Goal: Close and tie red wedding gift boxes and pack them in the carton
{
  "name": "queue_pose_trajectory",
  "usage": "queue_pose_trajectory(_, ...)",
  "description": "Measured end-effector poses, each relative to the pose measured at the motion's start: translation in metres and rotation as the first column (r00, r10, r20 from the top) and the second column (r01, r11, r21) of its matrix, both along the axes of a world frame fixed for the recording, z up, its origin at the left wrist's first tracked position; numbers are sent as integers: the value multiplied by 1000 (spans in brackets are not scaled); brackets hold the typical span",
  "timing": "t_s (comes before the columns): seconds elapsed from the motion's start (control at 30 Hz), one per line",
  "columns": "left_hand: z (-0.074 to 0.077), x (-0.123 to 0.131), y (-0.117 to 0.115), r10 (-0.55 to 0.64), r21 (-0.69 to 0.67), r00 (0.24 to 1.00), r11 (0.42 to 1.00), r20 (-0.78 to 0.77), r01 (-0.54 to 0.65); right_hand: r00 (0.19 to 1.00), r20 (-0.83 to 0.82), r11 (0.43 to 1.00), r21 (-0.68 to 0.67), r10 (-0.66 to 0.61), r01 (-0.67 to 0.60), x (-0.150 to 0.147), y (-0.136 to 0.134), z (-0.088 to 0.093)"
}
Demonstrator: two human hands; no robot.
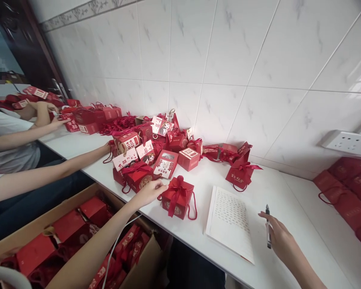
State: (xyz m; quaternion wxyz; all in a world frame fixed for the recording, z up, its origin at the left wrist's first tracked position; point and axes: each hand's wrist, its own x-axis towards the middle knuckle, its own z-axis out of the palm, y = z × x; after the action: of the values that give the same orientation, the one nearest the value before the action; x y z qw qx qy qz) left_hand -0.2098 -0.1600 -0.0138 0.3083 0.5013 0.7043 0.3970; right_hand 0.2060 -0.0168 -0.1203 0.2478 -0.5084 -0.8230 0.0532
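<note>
My left hand [151, 192] reaches to a red gift box [185, 196] with a ribbon bow on top and a rope handle hanging at its side. The fingers are pressed together at the box's upper left edge; their tips are partly hidden. In my right hand [278, 237] is a black and clear pen [268, 228], held upright just above the white table [258, 265]. Between my hands lies an open notebook [230, 220] with rows of handwriting on its page. Directly behind the ribboned box, more red gift boxes [137, 176] are heaped.
A cardboard carton [155, 257] of red boxes stands below the table's front edge. At left, other people's arms [57, 180] reach to the piled boxes. A small red bag [240, 173] sits behind the notebook. Red paper bags [343, 196] and a power strip [349, 142] are at right.
</note>
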Motion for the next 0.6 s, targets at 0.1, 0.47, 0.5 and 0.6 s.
queue_pose_trajectory(0.1, 2, 1, -5, -19, -4, 1000, 1000, 7, 19, 999, 37, 999, -30, -34, 35, 3, 8, 3)
queue_pose_trajectory(0.47, -1, 1, 5, 39, -61, 980, 997, -197, -52, 875, -368, 910, -147, 314, -388, -145, -78, 96)
queue_pose_trajectory(0.5, -1, 1, 6, 23, -70, 978, 997, -206, -38, 860, -380, 890, -165, 341, -426, -164, -81, 101)
queue_pose_trajectory(0.6, -2, 7, 3, -29, -56, 981, 998, -190, 19, 867, -368, 884, -195, 335, -424, -206, -81, 104)
